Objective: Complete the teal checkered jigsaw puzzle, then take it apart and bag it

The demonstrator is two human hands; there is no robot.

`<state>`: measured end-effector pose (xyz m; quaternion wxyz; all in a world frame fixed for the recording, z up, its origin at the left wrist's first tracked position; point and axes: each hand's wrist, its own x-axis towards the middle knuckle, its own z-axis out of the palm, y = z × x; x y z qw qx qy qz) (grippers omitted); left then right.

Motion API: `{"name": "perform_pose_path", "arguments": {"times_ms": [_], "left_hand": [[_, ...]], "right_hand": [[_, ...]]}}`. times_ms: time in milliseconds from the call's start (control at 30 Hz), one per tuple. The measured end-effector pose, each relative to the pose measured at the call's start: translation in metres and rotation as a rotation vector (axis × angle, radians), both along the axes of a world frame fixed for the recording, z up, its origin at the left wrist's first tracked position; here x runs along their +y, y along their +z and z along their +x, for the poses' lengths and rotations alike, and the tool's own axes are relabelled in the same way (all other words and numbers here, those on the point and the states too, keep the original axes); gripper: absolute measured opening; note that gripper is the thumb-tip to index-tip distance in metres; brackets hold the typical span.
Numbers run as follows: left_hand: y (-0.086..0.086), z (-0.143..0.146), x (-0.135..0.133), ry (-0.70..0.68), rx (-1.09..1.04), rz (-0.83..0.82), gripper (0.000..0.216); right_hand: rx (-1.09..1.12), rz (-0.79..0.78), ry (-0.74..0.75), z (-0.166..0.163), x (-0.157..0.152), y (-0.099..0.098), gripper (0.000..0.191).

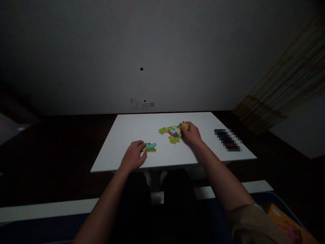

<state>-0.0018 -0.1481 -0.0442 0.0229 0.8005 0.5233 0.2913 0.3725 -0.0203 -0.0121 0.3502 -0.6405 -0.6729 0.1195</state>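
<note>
On the white table [122, 130], my left hand [133, 155] rests at the near left with its thumb and fingers on the left end of a small joined puzzle section [151, 147], blue-green above and green below. My right hand [192, 133] is farther off to the right, its fingers closed around several yellowish puzzle pieces [183, 126] at the edge of a loose heap. Multicoloured pieces [175, 130] lie in that heap, overlapping one another. Green pieces [174, 139] stick out on its near side, and another green piece [162, 130] lies at its left.
A dark object, blurred into blocks [228, 140], lies on the table's right side. Behind the table rises a grey wall [177, 67] with sockets [148, 104]. A curtain [276, 88] hangs at the right. An orange box [289, 223] sits at the lower right, beside my arm.
</note>
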Motion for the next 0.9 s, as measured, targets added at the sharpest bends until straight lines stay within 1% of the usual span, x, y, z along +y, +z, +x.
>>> {"name": "perform_pose_path", "arguments": {"times_ms": [67, 167, 267, 333, 400, 500, 533, 600, 633, 667, 800, 900], "left_hand": [[0.0, 0.0, 0.0, 0.001, 0.011, 0.0, 0.039], [0.0, 0.0, 0.0, -0.001, 0.013, -0.003, 0.04], [0.001, 0.0, 0.0, 0.0, 0.008, -0.009, 0.041], [0.002, 0.0, 0.0, 0.001, 0.005, -0.016, 0.041], [0.004, 0.001, 0.0, 0.004, 0.001, -0.025, 0.041], [0.004, 0.001, -0.001, 0.015, -0.002, -0.038, 0.04], [0.004, 0.001, -0.001, 0.019, -0.002, -0.04, 0.04], [0.004, 0.001, -0.001, 0.024, -0.001, -0.043, 0.04], [0.003, 0.001, -0.001, 0.025, 0.0, -0.043, 0.04], [0.003, 0.001, -0.001, 0.025, 0.001, -0.043, 0.04], [0.002, 0.002, 0.0, 0.029, 0.0, -0.042, 0.039], [0.003, 0.002, 0.0, 0.029, -0.005, -0.037, 0.039]], "right_hand": [[-0.022, -0.043, -0.078, 0.014, 0.003, -0.002, 0.047], [-0.136, -0.093, -0.127, 0.03, 0.003, -0.004, 0.057], [-0.301, -0.052, -0.167, 0.037, 0.002, -0.002, 0.064], [-0.376, -0.002, -0.161, 0.035, 0.001, -0.002, 0.067], [-0.416, 0.019, -0.058, 0.028, -0.001, -0.003, 0.069], [-0.496, -0.039, 0.17, 0.011, -0.005, -0.008, 0.078], [-0.523, -0.069, 0.219, 0.005, -0.007, -0.009, 0.083], [-0.559, -0.103, 0.27, -0.006, -0.011, -0.011, 0.09], [-0.568, -0.098, 0.284, -0.01, -0.012, -0.01, 0.089], [-0.57, -0.081, 0.293, -0.014, -0.013, -0.01, 0.085], [-0.543, 0.005, 0.313, -0.025, -0.015, -0.006, 0.053], [-0.493, 0.045, 0.356, -0.03, -0.013, -0.008, 0.039]]}}
